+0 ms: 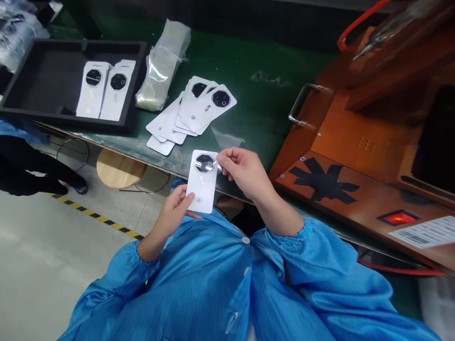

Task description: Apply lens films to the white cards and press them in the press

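Observation:
My left hand [175, 208] grips a white phone back cover [201, 192] by its lower left corner, thumb on the face. The cover has a dark octagonal camera window near its top and faces up, held in front of the bench edge. At the window's right side, my right hand [241, 168] is closed in a pinch on what looks like a clear film [217, 164]. Beyond my hands, several similar white covers [199, 113] lie in an overlapping, fanned pile on the green bench.
At the left, a black tray [46, 71] holds more white covers [93, 94]. Beside it lies a clear plastic bag [161, 66]. An orange machine [330, 137] with a metal handle [302, 104] stands at the right. A clear sheet [227, 138] rests on the bench. Another person's legs [31, 163] and a wooden stool [119, 168] show at left.

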Available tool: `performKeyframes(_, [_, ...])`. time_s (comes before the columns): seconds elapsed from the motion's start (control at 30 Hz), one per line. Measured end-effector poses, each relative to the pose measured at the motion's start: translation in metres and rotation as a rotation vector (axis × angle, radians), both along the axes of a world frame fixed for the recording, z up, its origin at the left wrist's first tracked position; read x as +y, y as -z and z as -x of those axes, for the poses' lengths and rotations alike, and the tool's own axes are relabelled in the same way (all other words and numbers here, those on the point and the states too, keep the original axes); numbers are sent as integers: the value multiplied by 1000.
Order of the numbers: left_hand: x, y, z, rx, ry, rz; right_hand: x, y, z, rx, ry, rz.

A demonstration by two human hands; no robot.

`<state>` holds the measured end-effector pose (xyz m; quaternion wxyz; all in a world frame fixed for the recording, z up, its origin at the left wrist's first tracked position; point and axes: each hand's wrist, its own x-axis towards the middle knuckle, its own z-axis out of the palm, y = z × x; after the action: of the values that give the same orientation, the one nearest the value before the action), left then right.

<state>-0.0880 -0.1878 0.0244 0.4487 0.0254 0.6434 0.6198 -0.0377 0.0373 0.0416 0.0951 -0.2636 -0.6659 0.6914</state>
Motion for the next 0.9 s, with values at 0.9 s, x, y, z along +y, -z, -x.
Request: performKeyframes(0.9, [22, -28, 34, 283, -193, -51, -9, -19, -5, -2, -238, -123])
